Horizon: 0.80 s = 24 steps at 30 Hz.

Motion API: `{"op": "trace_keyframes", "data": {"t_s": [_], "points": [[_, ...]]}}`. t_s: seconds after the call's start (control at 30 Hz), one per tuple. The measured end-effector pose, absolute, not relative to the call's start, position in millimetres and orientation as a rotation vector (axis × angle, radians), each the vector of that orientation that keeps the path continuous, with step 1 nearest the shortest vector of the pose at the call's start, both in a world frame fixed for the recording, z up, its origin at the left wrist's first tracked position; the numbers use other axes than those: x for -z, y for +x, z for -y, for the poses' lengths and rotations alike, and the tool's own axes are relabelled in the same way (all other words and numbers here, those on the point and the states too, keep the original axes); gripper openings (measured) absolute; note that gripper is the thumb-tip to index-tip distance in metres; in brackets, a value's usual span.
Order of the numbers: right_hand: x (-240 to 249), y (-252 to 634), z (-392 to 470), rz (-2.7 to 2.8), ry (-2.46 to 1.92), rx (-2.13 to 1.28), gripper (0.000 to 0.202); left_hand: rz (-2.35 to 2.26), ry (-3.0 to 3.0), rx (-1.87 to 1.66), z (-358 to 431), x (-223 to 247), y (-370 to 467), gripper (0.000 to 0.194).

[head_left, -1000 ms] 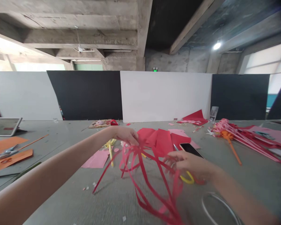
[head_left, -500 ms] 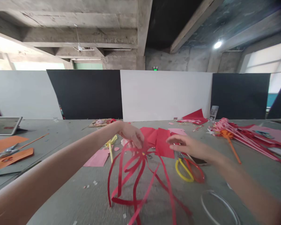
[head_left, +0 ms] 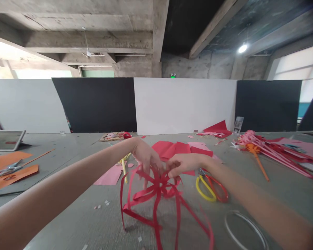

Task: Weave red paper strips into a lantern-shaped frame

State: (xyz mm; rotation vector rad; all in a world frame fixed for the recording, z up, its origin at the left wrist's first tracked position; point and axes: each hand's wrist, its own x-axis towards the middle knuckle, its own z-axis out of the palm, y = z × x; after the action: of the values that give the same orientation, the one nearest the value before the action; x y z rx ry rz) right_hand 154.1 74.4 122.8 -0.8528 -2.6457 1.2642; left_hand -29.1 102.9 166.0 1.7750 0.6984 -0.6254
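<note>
A bunch of red paper strips (head_left: 158,189) spreads out from a joined centre, its long ends trailing down over the grey table. My left hand (head_left: 148,158) holds the bunch from above at the upper left of the centre, fingers bent around it. At the right of the centre, my right hand (head_left: 181,166) pinches the strips between thumb and fingers. Both hands are close together, partly hiding the strips' centre. Scissors (head_left: 211,187) with one yellow and one orange-red handle lie just right of my right hand. Red paper sheets (head_left: 172,149) lie behind the hands.
A clear ring (head_left: 246,229) lies at the lower right. Pink paper (head_left: 109,175) and a yellow paper stick (head_left: 124,170) are left of the strips. Farther right are pink paper strips (head_left: 250,139) and an orange stick (head_left: 261,166). Orange paper (head_left: 23,175), grey scissors (head_left: 7,169) and a tablet (head_left: 6,140) stand left.
My right hand has moved left from above the scissors and taken hold of the strips. My left hand has shifted slightly down with the bunch, and the strip ends have swung.
</note>
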Motion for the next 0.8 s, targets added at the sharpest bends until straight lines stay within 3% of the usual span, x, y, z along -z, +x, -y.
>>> {"op": "trace_keyframes", "data": {"t_s": [0.17,0.4,0.8], "points": [[-115,159,-72,2.673,-0.925,-1.394,0.022,-0.740,1.777,0.675,-116,-158,-45,0.045],[-112,161,-76,2.527,-0.879,-1.555,0.023,-1.196,1.961,0.433,-136,-168,-53,0.049],[-158,129,-29,2.128,-0.623,-1.573,0.010,-1.519,1.917,-0.365,-105,-294,-58,0.031]]}}
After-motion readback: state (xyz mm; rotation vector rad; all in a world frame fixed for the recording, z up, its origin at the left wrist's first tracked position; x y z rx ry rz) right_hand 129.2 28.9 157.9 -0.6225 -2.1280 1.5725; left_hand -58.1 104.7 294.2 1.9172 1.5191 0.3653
